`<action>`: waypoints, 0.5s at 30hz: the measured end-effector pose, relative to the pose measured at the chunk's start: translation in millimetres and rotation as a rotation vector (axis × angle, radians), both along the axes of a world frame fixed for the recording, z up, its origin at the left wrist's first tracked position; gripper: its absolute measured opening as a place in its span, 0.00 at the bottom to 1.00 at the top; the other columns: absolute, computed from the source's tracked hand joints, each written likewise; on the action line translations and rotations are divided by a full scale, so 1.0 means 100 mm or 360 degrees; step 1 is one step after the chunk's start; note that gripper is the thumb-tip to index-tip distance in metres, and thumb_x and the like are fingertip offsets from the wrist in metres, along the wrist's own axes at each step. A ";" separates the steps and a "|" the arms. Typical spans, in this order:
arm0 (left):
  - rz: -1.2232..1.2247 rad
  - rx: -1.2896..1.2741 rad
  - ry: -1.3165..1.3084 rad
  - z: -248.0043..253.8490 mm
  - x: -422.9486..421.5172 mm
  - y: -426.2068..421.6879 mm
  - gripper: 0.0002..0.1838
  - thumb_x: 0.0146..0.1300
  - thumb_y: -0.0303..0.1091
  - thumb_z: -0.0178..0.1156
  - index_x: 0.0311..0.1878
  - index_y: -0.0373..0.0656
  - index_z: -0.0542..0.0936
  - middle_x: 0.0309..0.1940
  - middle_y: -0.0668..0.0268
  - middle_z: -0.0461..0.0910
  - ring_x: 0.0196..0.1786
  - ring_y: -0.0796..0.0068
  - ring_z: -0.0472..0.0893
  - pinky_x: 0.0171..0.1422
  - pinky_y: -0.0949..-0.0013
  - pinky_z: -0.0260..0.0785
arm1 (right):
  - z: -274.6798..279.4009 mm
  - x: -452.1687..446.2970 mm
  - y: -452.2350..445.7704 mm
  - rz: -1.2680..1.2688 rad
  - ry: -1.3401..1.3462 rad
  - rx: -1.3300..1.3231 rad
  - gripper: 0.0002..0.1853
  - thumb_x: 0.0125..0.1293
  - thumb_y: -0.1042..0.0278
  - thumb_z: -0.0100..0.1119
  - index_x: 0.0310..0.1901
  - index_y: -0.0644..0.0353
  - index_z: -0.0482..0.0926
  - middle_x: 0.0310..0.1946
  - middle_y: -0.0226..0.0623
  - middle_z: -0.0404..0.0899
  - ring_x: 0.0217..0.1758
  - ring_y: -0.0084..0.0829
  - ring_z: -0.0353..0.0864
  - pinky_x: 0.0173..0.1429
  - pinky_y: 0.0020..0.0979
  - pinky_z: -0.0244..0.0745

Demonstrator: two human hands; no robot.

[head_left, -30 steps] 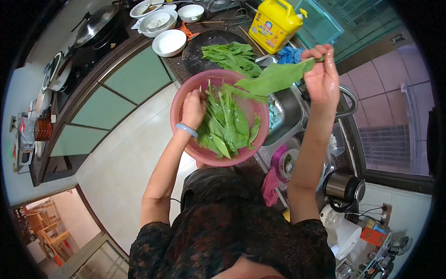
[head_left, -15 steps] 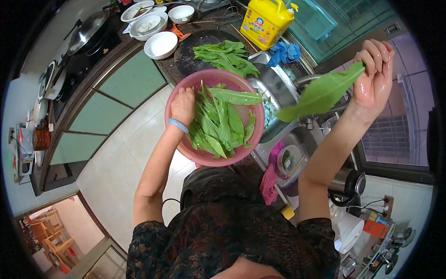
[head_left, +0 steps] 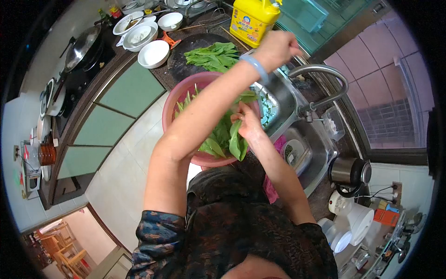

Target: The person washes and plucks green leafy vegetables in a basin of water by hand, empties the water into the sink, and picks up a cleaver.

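My right hand [head_left: 247, 123] is at the right side of a pink basin [head_left: 168, 111], its fingers closed on a long green leaf [head_left: 238, 144] that hangs over the rim. More wet leaves [head_left: 214, 144] fill the basin, partly covered by my left forearm. My left hand [head_left: 277, 49], with a pale blue bangle [head_left: 255, 68] on the wrist, is raised across the basin and over the sink edge. Its fingers are curled, and what they hold, if anything, is hidden. A pile of green leaves [head_left: 211, 56] lies on a dark round board [head_left: 177, 63] beyond the basin.
A metal sink [head_left: 320, 167] with a curved faucet [head_left: 325, 67] is at the right. A yellow jug [head_left: 251, 23] stands behind it. White bowls [head_left: 154, 54] and a lidded wok [head_left: 83, 49] are at the left; a kettle [head_left: 346, 172] is at the lower right.
My left hand has left the basin and swung up to the right, over the sink. My right hand has come down from the upper right to the basin's edge.
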State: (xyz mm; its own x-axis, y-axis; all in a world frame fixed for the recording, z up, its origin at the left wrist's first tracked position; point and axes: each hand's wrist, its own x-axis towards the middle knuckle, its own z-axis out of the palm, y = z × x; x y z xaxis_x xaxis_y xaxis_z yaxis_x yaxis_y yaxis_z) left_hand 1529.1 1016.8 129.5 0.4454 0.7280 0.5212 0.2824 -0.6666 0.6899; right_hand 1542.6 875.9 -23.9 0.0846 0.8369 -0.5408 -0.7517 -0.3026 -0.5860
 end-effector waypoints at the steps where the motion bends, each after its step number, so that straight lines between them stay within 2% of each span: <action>1: -0.0091 0.0069 -0.0045 -0.04 0.14 -0.04 0.18 0.55 0.43 0.70 0.39 0.37 0.82 0.31 0.54 0.83 0.35 0.57 0.83 0.41 0.61 0.73 | -0.15 0.00 0.04 -0.0042 -0.0015 0.0054 0.17 0.69 0.72 0.56 0.56 0.43 0.70 0.34 0.29 0.72 0.27 0.26 0.69 0.25 0.28 0.63; 4: -0.0160 0.0263 -0.0043 -0.30 0.23 -0.13 0.18 0.55 0.44 0.69 0.39 0.37 0.82 0.32 0.53 0.83 0.37 0.54 0.82 0.42 0.59 0.73 | -0.83 0.10 0.24 -0.0085 0.0061 0.0087 0.16 0.69 0.71 0.56 0.57 0.43 0.71 0.38 0.28 0.76 0.26 0.24 0.68 0.26 0.27 0.64; 5: -0.0140 0.0397 0.0005 -0.40 0.21 -0.15 0.18 0.56 0.44 0.69 0.40 0.37 0.82 0.33 0.52 0.82 0.38 0.51 0.82 0.43 0.57 0.73 | -0.97 0.13 0.28 -0.0087 0.0154 0.0075 0.16 0.70 0.70 0.56 0.57 0.44 0.72 0.39 0.27 0.78 0.25 0.24 0.67 0.26 0.27 0.64; 6: -0.0094 0.0254 0.0224 -0.52 0.11 -0.16 0.18 0.56 0.43 0.68 0.40 0.37 0.82 0.33 0.51 0.82 0.39 0.49 0.81 0.44 0.56 0.72 | -0.84 0.10 0.22 -0.0098 0.0168 0.0074 0.16 0.70 0.70 0.56 0.57 0.44 0.72 0.39 0.27 0.78 0.25 0.24 0.67 0.26 0.27 0.64; 7: -0.0044 0.0114 0.0444 -0.66 -0.04 -0.17 0.17 0.57 0.43 0.67 0.40 0.38 0.82 0.34 0.50 0.82 0.40 0.47 0.80 0.45 0.55 0.72 | -0.55 0.04 0.12 -0.0067 -0.0139 0.0138 0.15 0.70 0.69 0.57 0.57 0.45 0.73 0.38 0.26 0.78 0.25 0.22 0.66 0.26 0.26 0.64; 8: 0.0014 0.0033 0.0490 -0.86 -0.21 -0.18 0.16 0.57 0.42 0.67 0.40 0.38 0.82 0.35 0.50 0.82 0.40 0.46 0.80 0.45 0.55 0.72 | -0.30 0.01 0.05 -0.0036 -0.0446 0.0203 0.15 0.70 0.68 0.57 0.57 0.46 0.73 0.37 0.25 0.77 0.24 0.21 0.65 0.25 0.25 0.63; 9: 0.0072 -0.0051 0.0536 -1.01 -0.37 -0.22 0.16 0.57 0.42 0.67 0.39 0.38 0.82 0.35 0.49 0.81 0.40 0.46 0.80 0.44 0.55 0.72 | -0.20 0.00 0.02 -0.0019 -0.0723 0.0323 0.14 0.69 0.66 0.58 0.55 0.53 0.76 0.39 0.29 0.79 0.26 0.28 0.72 0.29 0.31 0.68; 10: 0.0216 -0.0147 0.0403 -1.04 -0.53 -0.36 0.16 0.58 0.42 0.67 0.39 0.37 0.82 0.35 0.49 0.81 0.39 0.46 0.80 0.44 0.55 0.73 | -0.23 0.02 0.05 -0.0020 -0.0710 0.0321 0.14 0.69 0.66 0.58 0.55 0.53 0.76 0.39 0.29 0.79 0.26 0.28 0.72 0.29 0.31 0.68; 11: 0.0361 -0.0239 0.0269 -1.05 -0.66 -0.53 0.16 0.58 0.42 0.67 0.38 0.36 0.81 0.34 0.49 0.81 0.39 0.47 0.81 0.44 0.55 0.73 | -0.30 0.05 0.09 -0.0100 -0.1339 0.0638 0.14 0.67 0.67 0.59 0.54 0.56 0.77 0.41 0.33 0.80 0.30 0.34 0.76 0.33 0.35 0.71; 12: 0.0361 -0.0239 0.0284 -1.04 -0.77 -0.68 0.16 0.58 0.42 0.67 0.38 0.36 0.81 0.34 0.49 0.81 0.39 0.47 0.81 0.44 0.55 0.73 | -0.22 0.04 0.08 -0.0087 -0.1573 0.0732 0.13 0.66 0.68 0.60 0.51 0.58 0.78 0.41 0.36 0.80 0.36 0.39 0.77 0.38 0.37 0.71; 14: 0.0595 -0.0225 0.0119 -0.98 -0.94 -0.94 0.16 0.60 0.39 0.67 0.39 0.33 0.80 0.32 0.52 0.82 0.36 0.58 0.83 0.41 0.61 0.74 | -0.06 0.03 0.05 -0.0118 -0.2053 0.0898 0.12 0.62 0.70 0.61 0.46 0.62 0.79 0.43 0.43 0.80 0.46 0.49 0.78 0.48 0.43 0.72; 15: 0.0606 -0.0224 0.0128 -1.00 -0.99 -1.01 0.16 0.60 0.39 0.67 0.39 0.33 0.80 0.32 0.52 0.82 0.36 0.58 0.83 0.41 0.61 0.74 | 0.07 0.02 -0.01 0.0075 -0.2275 0.0833 0.11 0.61 0.71 0.61 0.45 0.62 0.78 0.42 0.43 0.79 0.45 0.50 0.78 0.48 0.44 0.72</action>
State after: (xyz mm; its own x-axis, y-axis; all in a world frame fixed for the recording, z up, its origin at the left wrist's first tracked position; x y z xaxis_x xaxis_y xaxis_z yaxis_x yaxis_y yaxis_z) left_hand 1430.4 915.9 30.0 0.1658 0.9104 0.3791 0.5474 -0.4047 0.7325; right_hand 1544.1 874.7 -17.1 0.2321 0.9193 0.3180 0.5255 0.1566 -0.8363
